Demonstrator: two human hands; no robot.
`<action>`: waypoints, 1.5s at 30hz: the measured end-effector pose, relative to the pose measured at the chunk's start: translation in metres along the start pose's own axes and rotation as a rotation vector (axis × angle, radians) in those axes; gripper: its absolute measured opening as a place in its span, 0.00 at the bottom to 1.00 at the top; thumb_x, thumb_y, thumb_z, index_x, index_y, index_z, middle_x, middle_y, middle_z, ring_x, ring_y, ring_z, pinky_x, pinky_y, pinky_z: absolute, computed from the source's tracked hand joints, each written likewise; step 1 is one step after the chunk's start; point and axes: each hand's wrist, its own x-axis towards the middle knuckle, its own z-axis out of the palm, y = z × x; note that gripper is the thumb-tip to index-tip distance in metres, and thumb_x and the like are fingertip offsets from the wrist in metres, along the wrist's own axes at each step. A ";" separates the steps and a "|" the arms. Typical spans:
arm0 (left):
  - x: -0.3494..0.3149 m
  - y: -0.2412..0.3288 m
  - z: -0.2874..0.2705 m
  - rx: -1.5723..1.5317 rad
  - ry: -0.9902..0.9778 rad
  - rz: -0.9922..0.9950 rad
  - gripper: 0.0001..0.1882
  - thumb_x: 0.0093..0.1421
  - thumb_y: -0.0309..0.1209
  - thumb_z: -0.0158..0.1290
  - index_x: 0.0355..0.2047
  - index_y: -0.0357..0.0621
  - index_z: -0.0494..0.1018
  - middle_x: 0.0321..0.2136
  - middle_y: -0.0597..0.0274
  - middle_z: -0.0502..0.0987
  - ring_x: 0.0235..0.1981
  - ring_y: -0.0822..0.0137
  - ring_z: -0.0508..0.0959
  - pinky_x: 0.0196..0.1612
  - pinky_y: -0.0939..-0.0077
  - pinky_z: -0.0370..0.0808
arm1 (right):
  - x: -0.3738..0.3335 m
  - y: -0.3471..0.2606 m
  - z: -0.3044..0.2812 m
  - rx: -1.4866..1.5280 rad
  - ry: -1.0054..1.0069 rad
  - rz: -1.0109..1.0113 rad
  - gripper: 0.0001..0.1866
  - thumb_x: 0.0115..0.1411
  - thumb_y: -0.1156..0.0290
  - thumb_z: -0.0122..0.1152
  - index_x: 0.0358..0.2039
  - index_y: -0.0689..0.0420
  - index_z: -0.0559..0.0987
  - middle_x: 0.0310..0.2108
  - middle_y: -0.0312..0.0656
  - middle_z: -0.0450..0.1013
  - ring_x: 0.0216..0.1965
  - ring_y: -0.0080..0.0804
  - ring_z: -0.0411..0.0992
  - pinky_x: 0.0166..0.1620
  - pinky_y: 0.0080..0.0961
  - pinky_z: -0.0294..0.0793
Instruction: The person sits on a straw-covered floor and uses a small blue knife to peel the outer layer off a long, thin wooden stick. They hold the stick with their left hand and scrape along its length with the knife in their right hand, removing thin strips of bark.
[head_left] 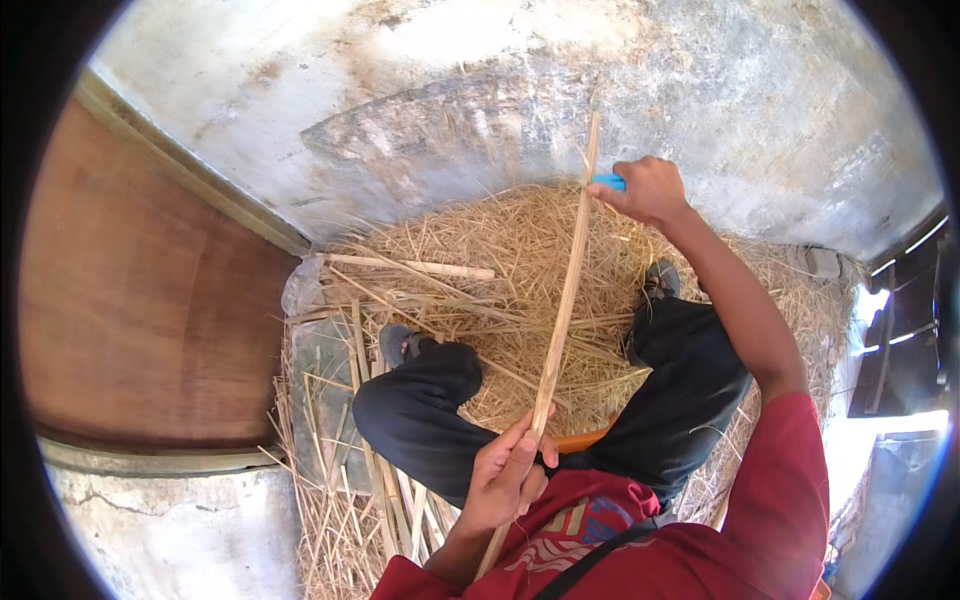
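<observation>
While it runs from about six o'clock up toward twelve o'clock across the middle of the view, the long bamboo strip (560, 310) is gripped at both ends of its visible length. Toward six o'clock, the left hand (505, 475) is closed around the lower part of the strip, fingers wrapped over it and thumb along its side, just above the red shirt (700, 540). Up at one o'clock, the right hand (650, 190) is clenched on a tool with a blue handle (607, 182), which meets the strip near its upper end. Beneath the strip, the person's legs in dark trousers (560, 410) spread to nine and three o'clock, feet in grey sandals (397, 343). All of this sits over a heap of dry straw (500, 240), with more split bamboo pieces (410, 266) lying at ten o'clock. A brown wooden board (140, 310) stands at nine o'clock, a grey concrete floor (500, 90) beyond at twelve.
</observation>
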 end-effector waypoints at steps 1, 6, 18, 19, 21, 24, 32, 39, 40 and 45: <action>-0.003 0.000 0.000 0.029 -0.026 -0.012 0.24 0.70 0.32 0.37 0.63 0.35 0.53 0.30 0.59 0.70 0.08 0.83 0.58 0.14 0.88 0.56 | 0.008 0.008 0.001 0.023 -0.021 0.061 0.43 0.53 0.24 0.37 0.21 0.54 0.81 0.12 0.40 0.70 0.18 0.35 0.73 0.23 0.34 0.73; -0.019 -0.006 -0.003 0.078 -0.150 -0.036 0.23 0.71 0.31 0.33 0.64 0.37 0.52 0.32 0.60 0.70 0.10 0.84 0.60 0.14 0.91 0.58 | 0.013 0.065 0.013 -0.056 0.174 0.123 0.42 0.55 0.25 0.37 0.20 0.54 0.80 0.11 0.37 0.70 0.20 0.34 0.74 0.25 0.35 0.74; -0.025 -0.009 -0.019 0.243 0.044 -0.011 0.23 0.70 0.27 0.34 0.64 0.36 0.52 0.30 0.60 0.72 0.10 0.84 0.63 0.13 0.91 0.62 | -0.012 0.108 0.028 0.498 -0.211 0.499 0.45 0.55 0.24 0.34 0.18 0.60 0.74 0.16 0.41 0.66 0.21 0.32 0.64 0.29 0.35 0.67; -0.017 -0.009 -0.019 0.265 0.024 0.025 0.23 0.70 0.27 0.34 0.64 0.37 0.52 0.30 0.60 0.72 0.10 0.84 0.63 0.13 0.91 0.62 | -0.010 0.081 0.022 0.617 -0.240 0.426 0.43 0.54 0.25 0.38 0.18 0.59 0.73 0.13 0.37 0.62 0.18 0.29 0.61 0.26 0.35 0.65; -0.002 -0.006 -0.014 0.327 -0.010 0.073 0.23 0.69 0.26 0.35 0.64 0.35 0.53 0.30 0.59 0.73 0.10 0.84 0.64 0.13 0.91 0.61 | -0.021 0.027 0.001 0.839 -0.179 0.302 0.37 0.57 0.30 0.44 0.21 0.57 0.73 0.11 0.28 0.54 0.14 0.20 0.55 0.20 0.23 0.59; 0.013 -0.002 -0.006 0.396 -0.032 0.105 0.23 0.69 0.26 0.36 0.63 0.32 0.54 0.31 0.58 0.73 0.09 0.82 0.65 0.13 0.89 0.60 | -0.025 -0.010 -0.023 1.276 -0.389 0.304 0.28 0.60 0.40 0.52 0.24 0.56 0.72 0.11 0.25 0.53 0.11 0.15 0.50 0.17 0.17 0.52; 0.051 -0.005 -0.004 0.180 -0.020 0.026 0.23 0.68 0.31 0.42 0.61 0.36 0.58 0.24 0.65 0.71 0.09 0.81 0.62 0.13 0.87 0.60 | -0.021 -0.030 -0.014 1.762 -0.363 0.399 0.19 0.61 0.52 0.58 0.26 0.54 0.70 0.11 0.25 0.52 0.09 0.14 0.49 0.14 0.18 0.49; 0.072 0.001 0.001 0.202 0.046 0.009 0.22 0.68 0.33 0.45 0.60 0.40 0.62 0.20 0.70 0.65 0.09 0.84 0.60 0.12 0.88 0.57 | -0.021 -0.030 -0.002 1.001 -0.152 0.214 0.36 0.57 0.33 0.47 0.25 0.60 0.73 0.12 0.33 0.63 0.14 0.32 0.65 0.23 0.33 0.67; 0.073 0.005 0.000 0.238 0.083 0.035 0.22 0.67 0.33 0.45 0.60 0.40 0.62 0.20 0.71 0.65 0.09 0.84 0.60 0.12 0.88 0.57 | -0.026 -0.038 -0.006 0.873 -0.178 0.128 0.38 0.56 0.30 0.45 0.25 0.59 0.74 0.13 0.36 0.65 0.17 0.37 0.67 0.25 0.36 0.68; 0.083 0.022 -0.006 0.234 0.150 0.103 0.22 0.67 0.31 0.46 0.61 0.45 0.62 0.21 0.71 0.65 0.11 0.85 0.59 0.12 0.90 0.58 | -0.069 -0.078 -0.035 0.373 -0.241 -0.275 0.39 0.52 0.26 0.45 0.20 0.56 0.76 0.14 0.46 0.69 0.18 0.45 0.72 0.25 0.40 0.69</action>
